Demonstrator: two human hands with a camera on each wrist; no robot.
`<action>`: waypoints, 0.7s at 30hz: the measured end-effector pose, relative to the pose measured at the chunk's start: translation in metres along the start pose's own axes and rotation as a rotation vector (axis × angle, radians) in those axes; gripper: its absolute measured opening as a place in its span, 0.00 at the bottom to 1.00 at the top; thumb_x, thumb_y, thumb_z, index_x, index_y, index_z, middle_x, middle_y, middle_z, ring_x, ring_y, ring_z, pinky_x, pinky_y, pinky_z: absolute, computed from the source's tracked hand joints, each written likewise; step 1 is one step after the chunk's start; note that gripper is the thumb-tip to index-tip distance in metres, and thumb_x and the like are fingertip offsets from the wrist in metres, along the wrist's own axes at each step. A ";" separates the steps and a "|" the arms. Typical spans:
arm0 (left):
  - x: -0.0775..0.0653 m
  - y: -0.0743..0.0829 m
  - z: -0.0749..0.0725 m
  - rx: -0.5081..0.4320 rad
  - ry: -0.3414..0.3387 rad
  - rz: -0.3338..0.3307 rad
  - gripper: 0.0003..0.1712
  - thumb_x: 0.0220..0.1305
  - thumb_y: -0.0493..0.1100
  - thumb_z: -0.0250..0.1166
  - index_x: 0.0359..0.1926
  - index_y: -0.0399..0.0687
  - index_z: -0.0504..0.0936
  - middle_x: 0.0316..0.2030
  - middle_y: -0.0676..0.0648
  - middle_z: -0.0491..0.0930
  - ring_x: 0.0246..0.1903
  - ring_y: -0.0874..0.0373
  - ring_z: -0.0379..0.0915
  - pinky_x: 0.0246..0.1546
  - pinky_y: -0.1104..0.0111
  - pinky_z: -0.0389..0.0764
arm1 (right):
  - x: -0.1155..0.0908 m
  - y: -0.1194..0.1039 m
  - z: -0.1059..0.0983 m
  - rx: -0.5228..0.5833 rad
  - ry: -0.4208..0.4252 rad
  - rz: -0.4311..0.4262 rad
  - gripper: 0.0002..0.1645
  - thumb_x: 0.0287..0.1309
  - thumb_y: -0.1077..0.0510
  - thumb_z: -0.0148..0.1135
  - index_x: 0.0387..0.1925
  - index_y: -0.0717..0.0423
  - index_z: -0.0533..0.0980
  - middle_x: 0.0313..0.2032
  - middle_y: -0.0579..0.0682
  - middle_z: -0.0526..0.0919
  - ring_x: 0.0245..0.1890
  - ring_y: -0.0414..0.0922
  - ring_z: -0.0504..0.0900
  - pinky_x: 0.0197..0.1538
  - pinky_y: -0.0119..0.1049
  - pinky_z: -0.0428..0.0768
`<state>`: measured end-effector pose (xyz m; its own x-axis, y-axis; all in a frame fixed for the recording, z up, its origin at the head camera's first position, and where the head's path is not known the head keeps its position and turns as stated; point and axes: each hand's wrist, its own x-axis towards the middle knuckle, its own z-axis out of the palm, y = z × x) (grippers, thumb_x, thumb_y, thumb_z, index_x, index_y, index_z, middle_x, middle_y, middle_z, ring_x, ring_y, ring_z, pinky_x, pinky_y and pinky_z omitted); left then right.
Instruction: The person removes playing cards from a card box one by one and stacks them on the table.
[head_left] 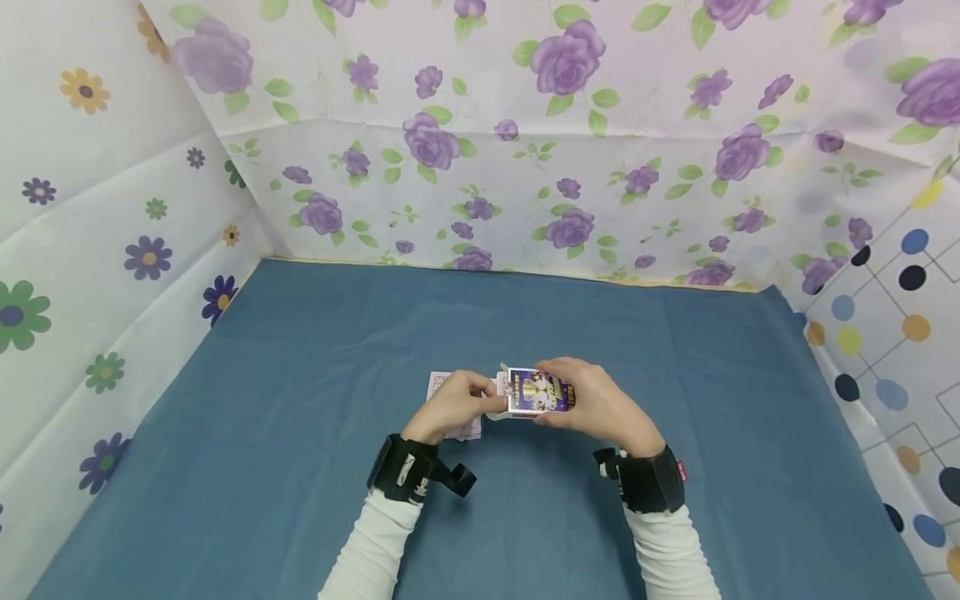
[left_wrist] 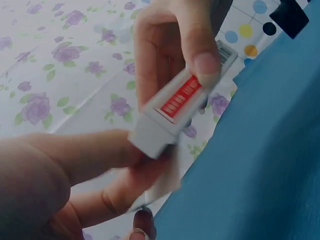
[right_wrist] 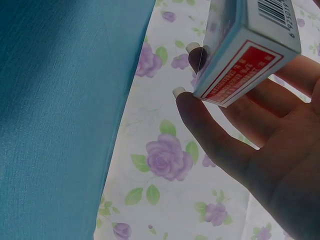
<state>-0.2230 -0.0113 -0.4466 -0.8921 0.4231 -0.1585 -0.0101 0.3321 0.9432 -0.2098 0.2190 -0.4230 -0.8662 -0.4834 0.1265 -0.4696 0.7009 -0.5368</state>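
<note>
A purple playing-card box [head_left: 542,392] with a gold trophy on its front is held on its side end by my right hand [head_left: 600,408], thumb on one edge and fingers on the other. Its flap end faces left and stands open, with patterned playing cards [head_left: 502,382] showing at the mouth. There my left hand [head_left: 456,407] pinches with thumb and fingers at the cards; their tips overlap the box mouth. More red-patterned playing cards [head_left: 438,382] lie on the cloth, partly hidden under the left hand. The box's white side with a red label [left_wrist: 181,100] shows in the left wrist view.
A blue cloth [head_left: 337,333] covers the table. Behind it hangs a floral sheet [head_left: 510,183], with a flower-patterned sheet [head_left: 90,250] at the left and a dotted sheet [head_left: 885,358] at the right. Black straps [head_left: 651,481] wrap both wrists.
</note>
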 end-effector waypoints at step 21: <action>0.000 -0.008 -0.021 -0.188 0.007 0.034 0.09 0.66 0.41 0.62 0.36 0.38 0.83 0.26 0.54 0.73 0.30 0.53 0.66 0.36 0.65 0.68 | -0.003 0.006 -0.008 0.031 0.009 0.044 0.39 0.49 0.50 0.75 0.62 0.58 0.73 0.56 0.57 0.79 0.46 0.47 0.79 0.45 0.40 0.77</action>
<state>-0.2322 -0.0321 -0.4476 -0.8964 0.4255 -0.1244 -0.0638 0.1538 0.9860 -0.2111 0.2290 -0.4203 -0.8874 -0.4479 0.1092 -0.4256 0.7049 -0.5674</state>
